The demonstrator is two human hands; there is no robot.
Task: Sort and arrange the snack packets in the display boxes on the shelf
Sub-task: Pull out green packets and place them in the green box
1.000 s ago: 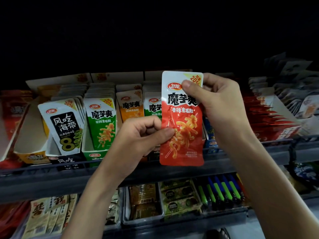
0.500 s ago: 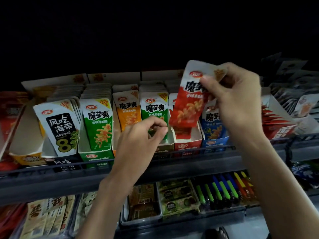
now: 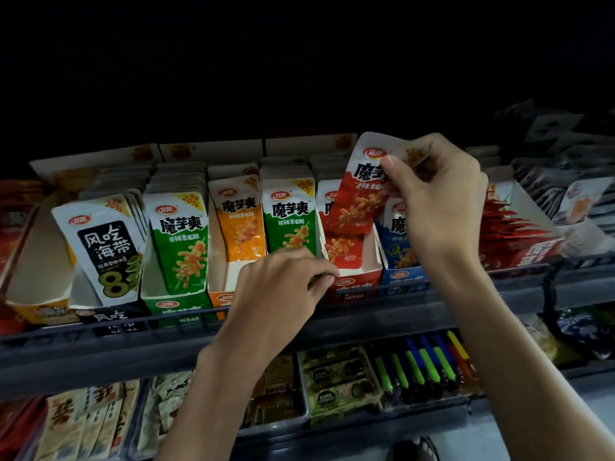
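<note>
Hands: two; the right hand [image 3: 442, 201] is right of centre, and the left hand [image 3: 279, 291] is lower, at centre.
Front packets in the row: six. From the left of the frame they are one kelp packet [image 3: 103, 247], a green packet [image 3: 181, 241], one orange packet [image 3: 241, 221], a second green packet [image 3: 289, 221], one boxed packet [image 3: 344, 249] and one blue packet [image 3: 397, 237] (half hidden behind the right wrist).
Red packet [image 3: 357, 201]: one, held in the air, upper right of centre, tilted with its top to the right.
Right hand grip: thumb and fingers pinch the top right part of the red packet.
Left hand grip: the fingers are curled, with the tips at the front left corner of the red box [image 3: 361, 283]. I cannot tell whether they pinch it.
Edges: the lower edge of the red packet hangs above the red box and covers the top of the boxed packet.
Open room: the red box shows a bare white wall to the right of its packet. The orange packet also has a bare box wall in front of it.
Look: red below and white on top, with a round logo, black characters, and orange strips printed on the red part.
</note>
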